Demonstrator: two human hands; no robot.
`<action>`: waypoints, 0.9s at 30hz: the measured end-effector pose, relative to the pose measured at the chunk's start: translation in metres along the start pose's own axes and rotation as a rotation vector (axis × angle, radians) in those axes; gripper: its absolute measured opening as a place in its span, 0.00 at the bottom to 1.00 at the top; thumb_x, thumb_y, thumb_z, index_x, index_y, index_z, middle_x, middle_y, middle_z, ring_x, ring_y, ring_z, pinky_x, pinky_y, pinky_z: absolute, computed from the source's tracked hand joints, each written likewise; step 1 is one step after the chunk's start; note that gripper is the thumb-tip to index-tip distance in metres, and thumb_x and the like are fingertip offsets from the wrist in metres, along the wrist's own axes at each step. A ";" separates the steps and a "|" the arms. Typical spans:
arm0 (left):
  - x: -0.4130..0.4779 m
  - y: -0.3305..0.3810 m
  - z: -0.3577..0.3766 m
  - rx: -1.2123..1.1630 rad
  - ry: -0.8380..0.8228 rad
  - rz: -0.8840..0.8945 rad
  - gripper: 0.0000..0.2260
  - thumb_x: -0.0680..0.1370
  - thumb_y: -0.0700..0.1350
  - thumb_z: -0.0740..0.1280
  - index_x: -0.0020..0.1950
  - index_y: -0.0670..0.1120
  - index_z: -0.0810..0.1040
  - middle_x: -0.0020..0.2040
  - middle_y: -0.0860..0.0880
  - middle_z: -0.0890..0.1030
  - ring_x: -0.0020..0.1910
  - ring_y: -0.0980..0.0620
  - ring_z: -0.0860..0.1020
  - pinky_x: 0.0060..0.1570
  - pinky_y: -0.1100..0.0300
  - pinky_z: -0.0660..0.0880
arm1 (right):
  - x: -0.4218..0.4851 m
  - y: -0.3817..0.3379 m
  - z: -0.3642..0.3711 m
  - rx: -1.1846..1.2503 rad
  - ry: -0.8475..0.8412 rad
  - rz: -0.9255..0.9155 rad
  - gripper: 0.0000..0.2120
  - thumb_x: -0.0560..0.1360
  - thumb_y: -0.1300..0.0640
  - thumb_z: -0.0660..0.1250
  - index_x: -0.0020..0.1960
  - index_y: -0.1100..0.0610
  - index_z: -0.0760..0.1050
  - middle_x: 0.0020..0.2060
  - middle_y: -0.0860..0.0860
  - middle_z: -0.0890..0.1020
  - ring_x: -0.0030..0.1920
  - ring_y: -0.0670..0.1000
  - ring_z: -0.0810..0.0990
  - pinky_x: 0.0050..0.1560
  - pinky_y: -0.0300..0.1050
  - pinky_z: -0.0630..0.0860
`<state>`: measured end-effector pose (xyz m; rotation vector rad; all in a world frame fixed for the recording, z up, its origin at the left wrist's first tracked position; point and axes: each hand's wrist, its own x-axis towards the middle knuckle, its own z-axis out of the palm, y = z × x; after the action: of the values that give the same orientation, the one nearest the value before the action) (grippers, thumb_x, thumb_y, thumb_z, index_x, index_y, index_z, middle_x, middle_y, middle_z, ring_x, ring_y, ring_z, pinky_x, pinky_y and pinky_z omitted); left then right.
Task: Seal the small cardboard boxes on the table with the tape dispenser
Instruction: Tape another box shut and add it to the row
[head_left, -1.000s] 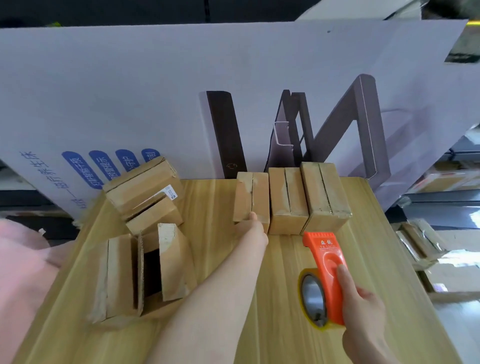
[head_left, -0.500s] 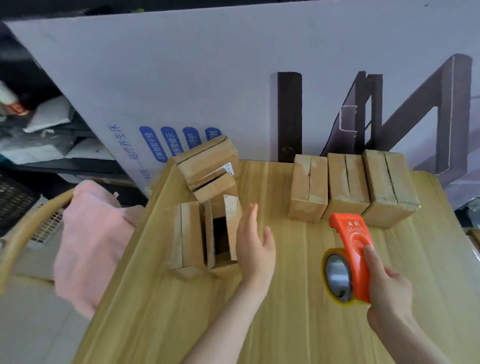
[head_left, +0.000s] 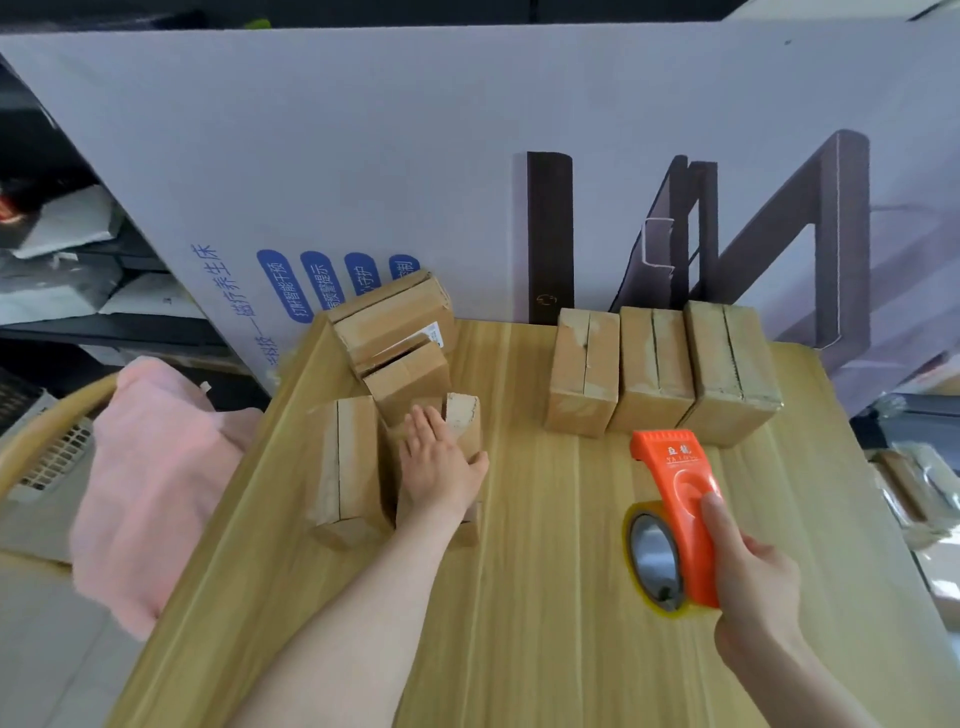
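My left hand (head_left: 436, 467) lies with straight fingers on an open small cardboard box (head_left: 464, 423) at the table's left. One of its flaps stands up beside my thumb. A closed box (head_left: 348, 467) stands right next to it on the left. Behind them, two more boxes (head_left: 395, 322) lean in a stack. Three closed boxes (head_left: 655, 369) stand in a row at the back right. My right hand (head_left: 753, 577) grips the orange tape dispenser (head_left: 675, 499) with its roll of clear tape, held above the table in front of that row.
The wooden table (head_left: 545, 623) is backed by a large white printed carton (head_left: 415, 156) standing upright. A pink cloth (head_left: 156, 467) hangs over a curved wooden chair arm (head_left: 47, 431) to the left. Shelves with packages are at both sides.
My left hand went from the leftmost box of the back row across to the open box on the left and now rests on it. The dispenser stayed in my right hand.
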<state>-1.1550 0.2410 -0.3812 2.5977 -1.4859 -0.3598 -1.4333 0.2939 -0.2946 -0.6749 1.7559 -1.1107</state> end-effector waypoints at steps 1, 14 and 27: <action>-0.008 0.006 0.004 0.035 -0.008 0.074 0.44 0.75 0.63 0.58 0.78 0.39 0.41 0.79 0.40 0.42 0.78 0.44 0.43 0.76 0.49 0.46 | 0.001 0.000 -0.007 0.001 0.008 0.002 0.20 0.71 0.43 0.72 0.34 0.60 0.79 0.23 0.50 0.78 0.27 0.52 0.76 0.30 0.44 0.70; -0.212 0.111 0.066 0.158 -0.208 0.919 0.42 0.74 0.65 0.58 0.78 0.41 0.51 0.79 0.44 0.46 0.78 0.46 0.46 0.76 0.49 0.47 | 0.010 -0.009 -0.124 -0.011 -0.052 -0.019 0.20 0.72 0.44 0.72 0.34 0.60 0.79 0.24 0.51 0.79 0.23 0.46 0.77 0.27 0.40 0.71; -0.275 0.139 0.056 0.327 -0.431 1.069 0.36 0.79 0.42 0.63 0.79 0.47 0.44 0.79 0.54 0.41 0.76 0.56 0.37 0.75 0.57 0.39 | 0.019 -0.004 -0.246 -0.087 -0.402 -0.115 0.17 0.73 0.46 0.70 0.34 0.57 0.82 0.28 0.55 0.83 0.28 0.50 0.80 0.31 0.44 0.74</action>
<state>-1.4201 0.4076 -0.3646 1.5281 -2.9637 -0.5628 -1.6641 0.3733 -0.2571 -0.9888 1.4389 -0.9019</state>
